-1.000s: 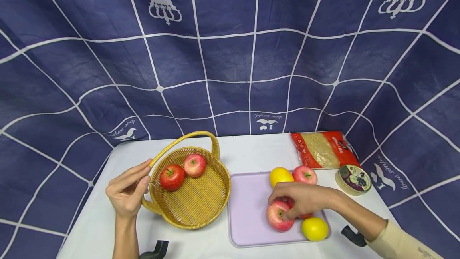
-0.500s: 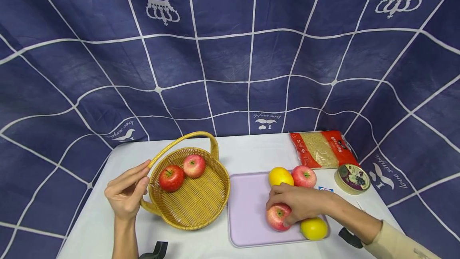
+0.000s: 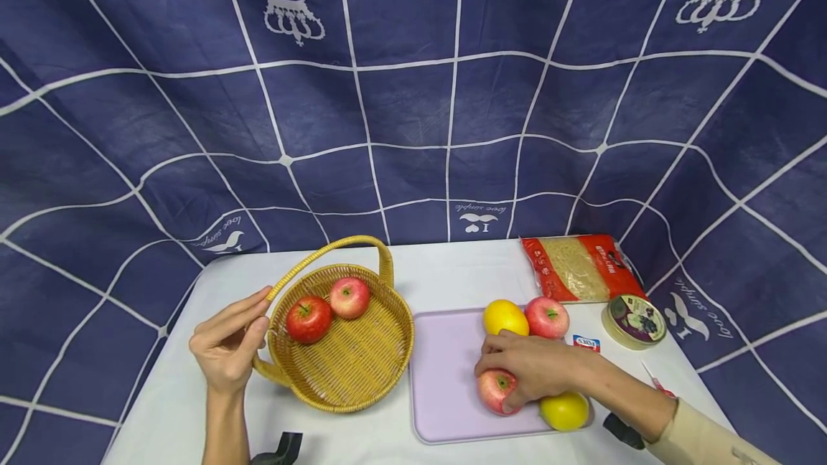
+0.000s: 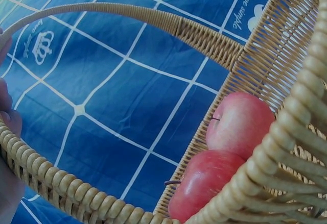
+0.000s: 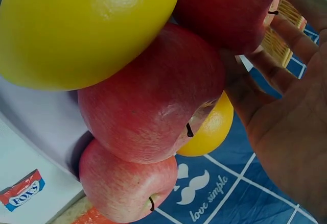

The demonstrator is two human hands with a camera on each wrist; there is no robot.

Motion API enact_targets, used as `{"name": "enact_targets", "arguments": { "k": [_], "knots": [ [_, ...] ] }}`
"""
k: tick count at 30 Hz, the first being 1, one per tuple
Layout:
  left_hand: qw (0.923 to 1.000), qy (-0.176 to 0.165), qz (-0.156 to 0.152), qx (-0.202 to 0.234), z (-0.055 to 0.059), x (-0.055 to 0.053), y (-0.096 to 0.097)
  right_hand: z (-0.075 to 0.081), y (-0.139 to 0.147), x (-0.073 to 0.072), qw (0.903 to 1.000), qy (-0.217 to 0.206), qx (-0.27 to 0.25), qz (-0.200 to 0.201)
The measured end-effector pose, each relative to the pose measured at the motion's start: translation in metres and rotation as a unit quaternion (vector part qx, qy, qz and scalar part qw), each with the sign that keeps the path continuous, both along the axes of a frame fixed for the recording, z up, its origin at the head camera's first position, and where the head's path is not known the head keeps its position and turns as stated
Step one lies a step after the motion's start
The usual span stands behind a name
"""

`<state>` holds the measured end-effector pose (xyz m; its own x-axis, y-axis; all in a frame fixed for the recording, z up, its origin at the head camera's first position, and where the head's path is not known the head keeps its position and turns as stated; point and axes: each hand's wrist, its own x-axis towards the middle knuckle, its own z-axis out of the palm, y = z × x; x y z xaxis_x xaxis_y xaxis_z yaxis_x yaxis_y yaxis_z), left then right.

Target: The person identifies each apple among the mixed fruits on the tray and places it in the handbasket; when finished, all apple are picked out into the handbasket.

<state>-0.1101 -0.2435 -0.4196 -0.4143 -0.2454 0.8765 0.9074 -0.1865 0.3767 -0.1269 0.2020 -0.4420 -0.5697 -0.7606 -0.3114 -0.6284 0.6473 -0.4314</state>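
Observation:
My left hand [image 3: 226, 343] pinches the handle [image 3: 329, 248] of a round yellow wicker basket [image 3: 365, 375]. Inside the basket lie a red apple [image 3: 309, 319] and a pinker apple [image 3: 349, 298], touching each other in the left wrist view. Over the lilac tray [image 3: 442, 386], my right hand [image 3: 536, 364] grips a pink-red apple [image 3: 496, 391] between thumb and fingers. Beside it in the right wrist view are another red apple [image 5: 148, 96] and a large yellow lemon [image 5: 87, 30]. A yellow fruit [image 3: 506, 317] and a pink apple [image 3: 547, 317] sit at the tray's back.
Behind the tray lies a red bag of noodle-like food [image 3: 581, 268], with a round tin [image 3: 634, 321] near it. A small Fox's packet [image 3: 586, 342] and a thin red-handled item [image 3: 659, 383] lie to the right. A blue checked cloth [image 3: 413, 106] hangs behind the white table.
My right hand and the apple in it have shifted slightly left. The small Fox's packet and the red-handled item have come out from behind my arm. The left hand stays on the handle.

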Motion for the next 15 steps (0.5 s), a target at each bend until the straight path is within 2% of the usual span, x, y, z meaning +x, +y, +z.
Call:
{"name": "enact_targets", "arguments": {
  "k": [15],
  "knots": [
    [1.0, -0.003, 0.003, -0.001, -0.0015, -0.0011, -0.0009, 0.0, -0.0023, 0.001, 0.9998, 0.006, 0.016, 0.01]
  ]
}}
